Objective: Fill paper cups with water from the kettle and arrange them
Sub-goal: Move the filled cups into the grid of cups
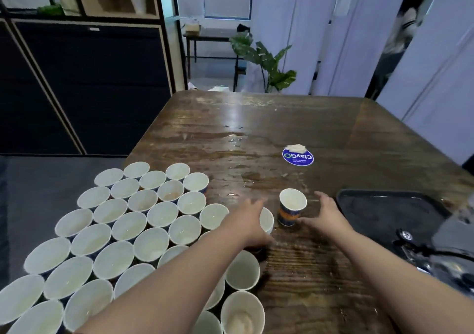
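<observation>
One paper cup upright, mouth up, right hand touching base

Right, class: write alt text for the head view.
Two bare hands, left hand and right hand, reach toward a lone paper cup on a wet wooden table, beside a packed cluster of cups and a black tray.

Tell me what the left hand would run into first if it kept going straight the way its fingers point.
Probably nothing close: the left hand points up and right, passing left of the lone paper cup, over wet table. Depth is unclear.
</observation>
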Motion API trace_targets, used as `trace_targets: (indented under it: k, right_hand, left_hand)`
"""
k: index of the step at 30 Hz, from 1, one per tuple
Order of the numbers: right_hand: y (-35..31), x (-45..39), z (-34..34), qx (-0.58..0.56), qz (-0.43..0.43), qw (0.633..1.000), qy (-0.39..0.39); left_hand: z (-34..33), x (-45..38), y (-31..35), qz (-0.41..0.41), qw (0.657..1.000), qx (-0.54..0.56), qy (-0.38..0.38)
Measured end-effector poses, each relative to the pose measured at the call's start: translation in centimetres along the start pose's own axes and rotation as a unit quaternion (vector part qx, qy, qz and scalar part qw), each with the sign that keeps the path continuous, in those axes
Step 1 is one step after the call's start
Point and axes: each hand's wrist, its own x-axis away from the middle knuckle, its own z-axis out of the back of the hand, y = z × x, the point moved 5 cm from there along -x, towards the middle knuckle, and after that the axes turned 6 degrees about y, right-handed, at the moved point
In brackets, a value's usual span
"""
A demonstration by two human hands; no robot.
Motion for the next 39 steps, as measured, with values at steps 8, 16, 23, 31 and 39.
trace_targets:
  k: [8, 16, 23, 31, 39]
  right_hand:
    - [-0.8, -5.0, -1.1, -0.031, 0.012, 0.996, -0.086]
    - [-2.1, -7.0, -3.0, 0.098, 0.054, 0.983, -0.149]
    - [-2.3, -6.1, -3.3, 0.064, 0.065, 0.988, -0.121]
    - [-4.6, -2.0, -5.8, 0.080, 0.100, 0.977, -0.169]
    - [-6.1, 1.8, -8.4, 0.005, 0.073, 0.982, -0.175]
  left_hand:
    - [-1.9, -2.2, 1.4, 0.027, 0.999, -0.024, -0.004]
    - [-3.5, 0.1, 4.6, -0.040, 0.999, -0.022, -0.011]
    - [3.9, 1.9, 2.7, -0.013, 0.979, 0.158, 0.130]
    - [15.0, 5.6, -3.5, 0.059, 0.924, 0.223, 0.304]
    - [18.1, 8.1, -7.4, 0.092, 0.906, 0.223, 0.347]
